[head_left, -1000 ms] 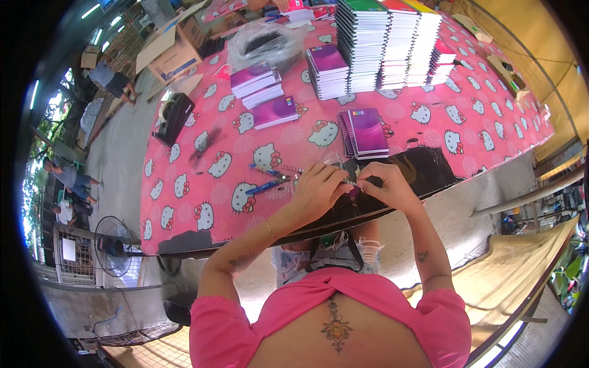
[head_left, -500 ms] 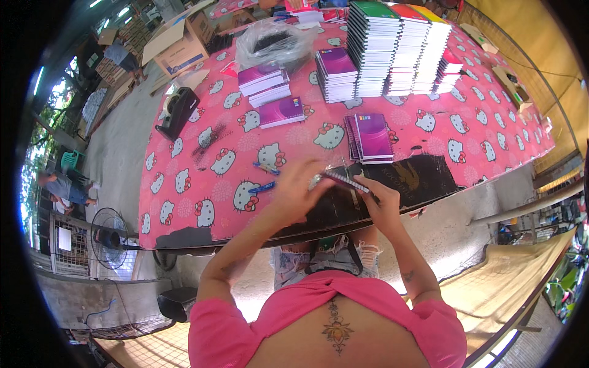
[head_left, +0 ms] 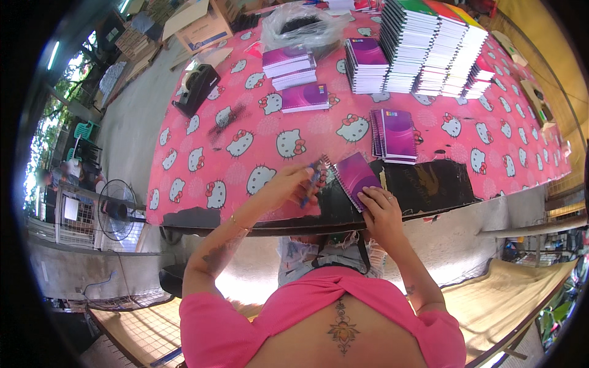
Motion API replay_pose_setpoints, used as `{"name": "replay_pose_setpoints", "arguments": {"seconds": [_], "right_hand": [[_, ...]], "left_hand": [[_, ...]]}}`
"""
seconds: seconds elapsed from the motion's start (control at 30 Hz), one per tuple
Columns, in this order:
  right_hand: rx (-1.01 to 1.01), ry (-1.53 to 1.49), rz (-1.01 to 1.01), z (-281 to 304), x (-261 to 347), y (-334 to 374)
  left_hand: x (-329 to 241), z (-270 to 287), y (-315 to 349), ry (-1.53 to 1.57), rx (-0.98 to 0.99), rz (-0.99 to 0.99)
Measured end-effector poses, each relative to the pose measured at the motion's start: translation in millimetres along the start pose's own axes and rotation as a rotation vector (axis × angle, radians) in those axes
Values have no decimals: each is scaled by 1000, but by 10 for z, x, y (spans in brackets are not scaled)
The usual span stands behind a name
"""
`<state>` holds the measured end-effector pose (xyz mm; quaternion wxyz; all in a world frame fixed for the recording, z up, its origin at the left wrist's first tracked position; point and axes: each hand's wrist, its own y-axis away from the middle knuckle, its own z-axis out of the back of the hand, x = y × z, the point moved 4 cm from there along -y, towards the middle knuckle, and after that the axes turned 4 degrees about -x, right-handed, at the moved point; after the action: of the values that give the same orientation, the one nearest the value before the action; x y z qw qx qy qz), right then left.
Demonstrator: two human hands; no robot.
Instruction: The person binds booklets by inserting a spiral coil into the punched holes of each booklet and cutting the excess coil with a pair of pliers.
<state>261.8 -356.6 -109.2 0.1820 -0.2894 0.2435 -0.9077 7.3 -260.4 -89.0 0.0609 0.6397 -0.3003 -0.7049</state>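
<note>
My left hand (head_left: 287,189) is closed round a small blue-handled tool (head_left: 316,175), which looks like pliers; motion blur hides its jaws. It is close to the loose coil end of a purple spiral notebook (head_left: 356,175). That notebook lies tilted at the table's front edge, partly over a black patch. Thumb and fingers of my right hand (head_left: 381,205) grip its lower right corner. Just beyond lies a small pile of similar purple notebooks (head_left: 397,136).
Farther back are more purple notebook stacks (head_left: 288,64), tall notebook stacks (head_left: 411,49), and a plastic bag (head_left: 300,30) of black coils. A tape dispenser (head_left: 196,89) stands at the left of the pink patterned table (head_left: 236,168). A fan (head_left: 116,210) is beyond its left edge.
The blue-handled tool has left the tabletop and is in my left hand. The notebook, formerly held up nearly edge-on, is lowered with its cover upward. The view has shifted.
</note>
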Motion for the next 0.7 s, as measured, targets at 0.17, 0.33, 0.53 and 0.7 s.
{"name": "replay_pose_setpoints", "arguments": {"seconds": [0.17, 0.33, 0.53, 0.7], "right_hand": [[-13, -3, -13, -5, -12, 6], [-15, -9, -25, 2, -12, -1], [-24, 5, -20, -9, -4, 0], [-27, 5, -30, -2, -18, 6]], "left_hand": [[85, -189, -84, 179, 227, 179], [100, -199, -163, 184, 195, 199], [289, -140, -288, 86, 168, 130], [66, -249, -97, 193, 161, 202]]}}
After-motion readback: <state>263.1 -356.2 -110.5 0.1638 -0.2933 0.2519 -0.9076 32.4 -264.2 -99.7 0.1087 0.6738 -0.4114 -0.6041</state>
